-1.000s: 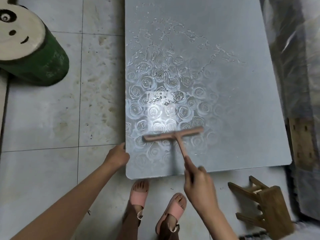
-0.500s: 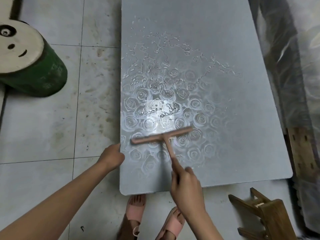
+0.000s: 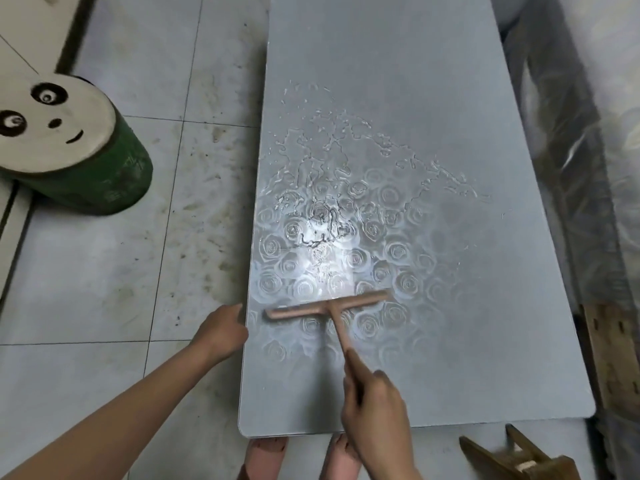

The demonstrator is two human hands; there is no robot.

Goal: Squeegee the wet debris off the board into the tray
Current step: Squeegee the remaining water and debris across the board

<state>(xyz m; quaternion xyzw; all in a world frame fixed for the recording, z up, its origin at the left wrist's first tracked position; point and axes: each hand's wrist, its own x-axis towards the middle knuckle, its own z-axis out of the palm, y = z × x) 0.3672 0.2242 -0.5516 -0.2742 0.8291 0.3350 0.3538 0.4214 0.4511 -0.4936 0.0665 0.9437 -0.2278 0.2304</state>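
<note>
A long grey board (image 3: 415, 98) lies on the tiled floor, its middle wet with a puddle and droplets (image 3: 322, 230) over an embossed rose pattern. A pink T-shaped squeegee (image 3: 329, 308) rests blade-down on the near half of the board. My right hand (image 3: 375, 407) grips the end of its handle. My left hand (image 3: 221, 329) holds the board's left edge, fingers curled at the rim. No tray is in view.
A green round stool with a panda-face top (image 3: 69, 150) lies to the left on the stained tiles. A small wooden stool (image 3: 519, 459) is tipped at the lower right. Plastic-wrapped furniture (image 3: 588, 168) borders the board's right side. Pink sandals (image 3: 266, 452) show under the near edge.
The view has tilted forward, so the board's near edge sits lower in frame. The squeegee has slid a little leftward and farther up the board, still in my right hand. My left hand stays at the edge.
</note>
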